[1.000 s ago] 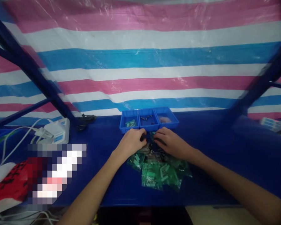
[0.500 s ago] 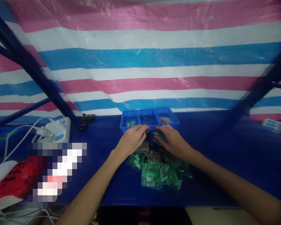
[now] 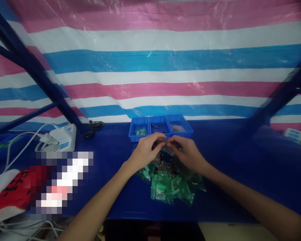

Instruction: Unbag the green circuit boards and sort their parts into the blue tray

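Note:
My left hand (image 3: pixel 150 147) and my right hand (image 3: pixel 187 150) meet just in front of the blue bins, fingertips almost touching. Both pinch a small clear plastic bag (image 3: pixel 168 149), partly hidden by the fingers; its contents are too blurred to tell. Beneath and nearer me lies a pile of green-tinted plastic bags (image 3: pixel 163 189) with pale strips and small parts inside. Loose dark metal pieces (image 3: pixel 163 165) show between the wrists, above those bags.
Three joined blue bins stand behind my hands: the left bin (image 3: pixel 134 134) holds a green bag, the middle bin (image 3: pixel 160 121) screws, the right bin (image 3: pixel 188 129) pale bits. A power strip (image 3: pixel 70 139) with white cables and a red-and-white bag (image 3: pixel 12 190) lie left on the blue table (image 3: pixel 230 154).
My fingertips have come closer together. The bag that lay mostly under my right fingers is now between both hands. The bins and the pile stay in place.

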### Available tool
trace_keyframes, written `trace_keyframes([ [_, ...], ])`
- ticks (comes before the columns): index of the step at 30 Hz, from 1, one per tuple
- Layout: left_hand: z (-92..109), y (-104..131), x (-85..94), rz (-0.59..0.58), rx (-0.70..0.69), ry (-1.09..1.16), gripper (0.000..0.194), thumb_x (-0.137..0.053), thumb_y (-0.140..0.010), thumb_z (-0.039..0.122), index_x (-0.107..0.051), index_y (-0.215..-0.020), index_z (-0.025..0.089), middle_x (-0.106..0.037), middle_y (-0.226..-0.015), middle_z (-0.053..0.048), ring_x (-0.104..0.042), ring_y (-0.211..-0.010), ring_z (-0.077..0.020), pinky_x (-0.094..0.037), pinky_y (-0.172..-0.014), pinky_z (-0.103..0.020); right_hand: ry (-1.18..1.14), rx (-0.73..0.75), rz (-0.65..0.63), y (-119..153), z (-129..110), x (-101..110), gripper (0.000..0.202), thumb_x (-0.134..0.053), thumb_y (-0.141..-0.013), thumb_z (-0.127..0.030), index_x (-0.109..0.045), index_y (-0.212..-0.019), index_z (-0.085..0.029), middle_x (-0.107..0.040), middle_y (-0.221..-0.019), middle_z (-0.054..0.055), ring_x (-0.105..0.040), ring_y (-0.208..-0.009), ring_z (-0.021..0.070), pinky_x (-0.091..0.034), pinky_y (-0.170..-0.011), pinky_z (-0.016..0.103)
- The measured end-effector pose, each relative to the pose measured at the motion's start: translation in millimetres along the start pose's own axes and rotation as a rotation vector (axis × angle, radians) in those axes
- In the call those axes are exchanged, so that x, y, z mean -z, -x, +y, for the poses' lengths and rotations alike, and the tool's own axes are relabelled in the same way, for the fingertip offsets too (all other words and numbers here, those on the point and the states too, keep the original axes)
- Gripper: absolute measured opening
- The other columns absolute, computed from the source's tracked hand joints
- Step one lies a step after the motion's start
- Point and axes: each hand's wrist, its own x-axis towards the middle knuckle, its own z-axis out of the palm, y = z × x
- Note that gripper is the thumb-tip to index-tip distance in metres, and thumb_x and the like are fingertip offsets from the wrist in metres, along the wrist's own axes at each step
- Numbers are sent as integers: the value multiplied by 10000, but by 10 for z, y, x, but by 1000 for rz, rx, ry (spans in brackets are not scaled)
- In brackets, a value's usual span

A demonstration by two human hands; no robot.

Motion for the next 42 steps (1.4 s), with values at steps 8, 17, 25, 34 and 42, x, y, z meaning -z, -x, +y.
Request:
trace_keyframes([
  [8,-42,-19,-14,76,129,179,181,-694,-883,217,-651,-1059,219,-725,-914,-9,-700,-867,-168,-562,-762,-291,-34,-15,-60,8,-20,21,59,-618,-914,-224,-672,-930,-208,-692,-817,-3,-598,-674,142,-423,-603,260],
  [17,-8,-34,-1,21,246,320,183,-699,-854,222,-651,-1029,199,-714,-866,-23,-676,-813,-158,-518,-705,-277,-150,-49,-44,-28,8,70,100,-605,-919,-266,-640,-852,-202,-655,-779,-3,-588,-709,151,-440,-636,277],
  [25,-27,-14,-13,-83,234,292,202,-649,-863,169,-638,-1063,199,-688,-897,-18,-649,-807,-135,-505,-699,-263,-120,-81,-90,-10,-2,62,113,-592,-914,-269,-662,-862,-197,-674,-784,4,-602,-709,161,-429,-617,283],
  [34,-18,-13,0,-59,212,239,107,-685,-865,241,-672,-966,209,-722,-915,-27,-681,-828,-164,-516,-650,-278,-111,-62,-65,-6,-18,80,142,-577,-936,-306,-670,-898,-206,-685,-830,25,-625,-760,180,-463,-645,296],
  [42,-31,11,-35,-147,232,252,150,-630,-911,323,-701,-933,193,-696,-806,-32,-641,-704,-150,-511,-599,-270,-121,-24,1,29,-41,58,150,-564,-954,-305,-671,-904,-213,-685,-852,25,-628,-773,176,-468,-665,291],
])
